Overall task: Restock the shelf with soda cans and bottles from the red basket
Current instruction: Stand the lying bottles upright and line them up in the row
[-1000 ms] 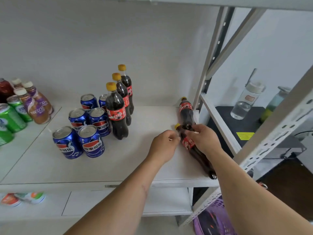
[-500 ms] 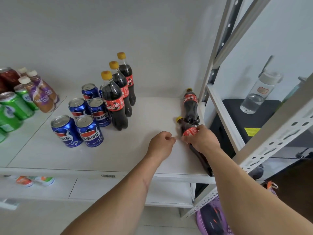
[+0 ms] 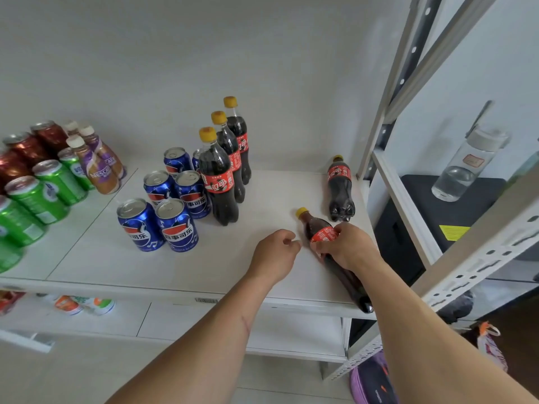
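A cola bottle [image 3: 316, 228] with a yellow cap lies on its side on the white shelf [image 3: 248, 196], near the right front corner. My right hand [image 3: 347, 247] grips it around the red label. My left hand [image 3: 272, 256] hovers just left of it, fingers loosely curled, holding nothing. A second cola bottle [image 3: 339, 189] lies on its side behind, by the shelf post. Three upright cola bottles [image 3: 218, 182] stand in a row mid-shelf, with several blue Pepsi cans [image 3: 172, 211] beside them. The red basket is not in view.
Green cans [image 3: 38, 196], red cans [image 3: 26, 147] and coffee bottles [image 3: 96, 167] fill the left shelf section. A grey shelf post [image 3: 388, 97] rises at the right. Beyond it a clear water bottle [image 3: 466, 167] stands on a black box. A purple bag [image 3: 373, 380] lies on the floor.
My right hand slid down from the lying bottle's neck to its label. My left hand let go of the cap area and drew back slightly. The view shifted downward.
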